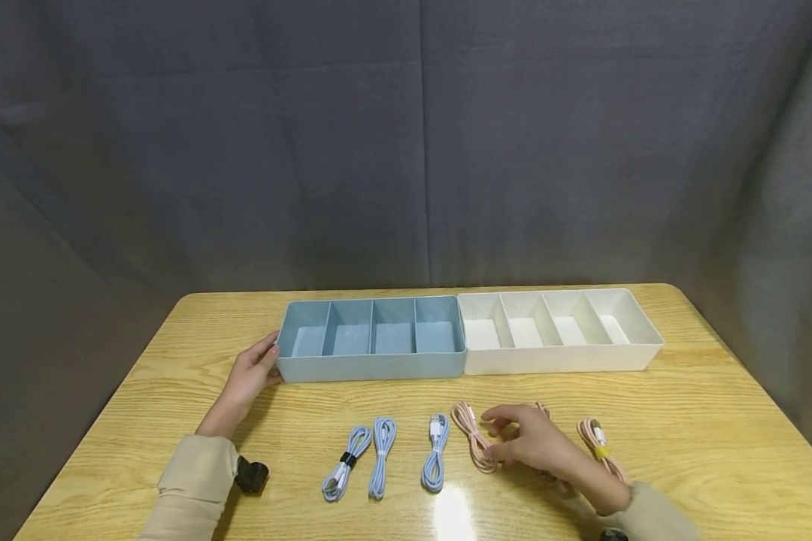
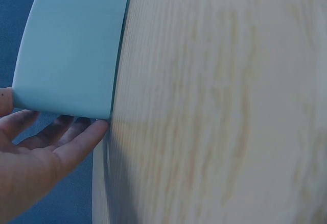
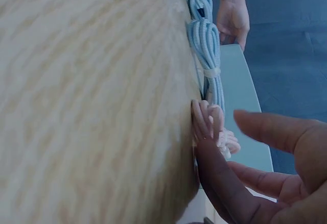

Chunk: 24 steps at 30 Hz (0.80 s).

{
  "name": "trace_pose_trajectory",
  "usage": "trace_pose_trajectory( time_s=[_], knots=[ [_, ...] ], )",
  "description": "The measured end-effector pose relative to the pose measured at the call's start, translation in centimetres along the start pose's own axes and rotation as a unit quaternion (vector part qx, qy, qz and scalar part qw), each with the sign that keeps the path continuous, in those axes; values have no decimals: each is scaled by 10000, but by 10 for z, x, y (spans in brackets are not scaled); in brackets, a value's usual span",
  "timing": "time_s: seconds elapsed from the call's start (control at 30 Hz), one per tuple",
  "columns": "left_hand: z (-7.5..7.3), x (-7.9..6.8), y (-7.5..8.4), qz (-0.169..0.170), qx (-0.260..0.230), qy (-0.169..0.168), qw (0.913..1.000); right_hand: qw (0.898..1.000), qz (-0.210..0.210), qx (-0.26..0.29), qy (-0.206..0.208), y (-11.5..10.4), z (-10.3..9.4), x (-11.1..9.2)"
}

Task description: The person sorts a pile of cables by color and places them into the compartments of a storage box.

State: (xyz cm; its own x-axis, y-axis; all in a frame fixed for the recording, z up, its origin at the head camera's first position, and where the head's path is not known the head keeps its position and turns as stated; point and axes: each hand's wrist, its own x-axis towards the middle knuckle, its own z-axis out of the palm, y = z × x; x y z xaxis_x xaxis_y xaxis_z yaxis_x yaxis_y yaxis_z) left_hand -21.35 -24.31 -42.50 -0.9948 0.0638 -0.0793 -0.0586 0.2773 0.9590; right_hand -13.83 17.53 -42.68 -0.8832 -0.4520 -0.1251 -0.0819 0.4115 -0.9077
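Observation:
My left hand point(image 1: 249, 372) rests with its fingertips against the left end of a blue divided storage box point(image 1: 372, 367). In the left wrist view those fingers lie along the box's end wall point(image 2: 71, 50). Over the table, my right hand point(image 1: 531, 439) hovers beside a coiled pink charging cable point(image 1: 465, 415), thumb and fingers apart. From the right wrist, the pink coil point(image 3: 202, 117) appears between the spread fingers, not gripped. Another pink cable point(image 1: 543, 408) is partly hidden behind that hand. To its right lies a pink cable with a yellow tie point(image 1: 602, 452).
A white divided box point(image 1: 562, 360) stands end to end with the blue one. Three coiled blue cables lie in front: one with a black tie point(image 1: 359, 443), a middle one point(image 1: 380, 466) and one with its plug up point(image 1: 434, 462). A dark curtain point(image 1: 311, 173) hangs behind the wooden table point(image 1: 311, 413).

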Motion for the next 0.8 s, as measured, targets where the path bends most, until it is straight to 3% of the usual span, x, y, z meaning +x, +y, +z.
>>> trace_pose_trajectory(
  time_s=[0.3, 0.67, 0.8],
  knots=[
    [-1, 2, -2, 39, -5, 3, 10000, 9915, -399, -1183, 354, 1, 7, 4],
    [-2, 3, -5, 63, -13, -19, 10000, 9932, -237, -1087, 337, 2, 8, 5],
    [-2, 3, -5, 88, 5, -12, 10000, 9960, -146, -818, 332, 3, 9, 5]
  ],
)
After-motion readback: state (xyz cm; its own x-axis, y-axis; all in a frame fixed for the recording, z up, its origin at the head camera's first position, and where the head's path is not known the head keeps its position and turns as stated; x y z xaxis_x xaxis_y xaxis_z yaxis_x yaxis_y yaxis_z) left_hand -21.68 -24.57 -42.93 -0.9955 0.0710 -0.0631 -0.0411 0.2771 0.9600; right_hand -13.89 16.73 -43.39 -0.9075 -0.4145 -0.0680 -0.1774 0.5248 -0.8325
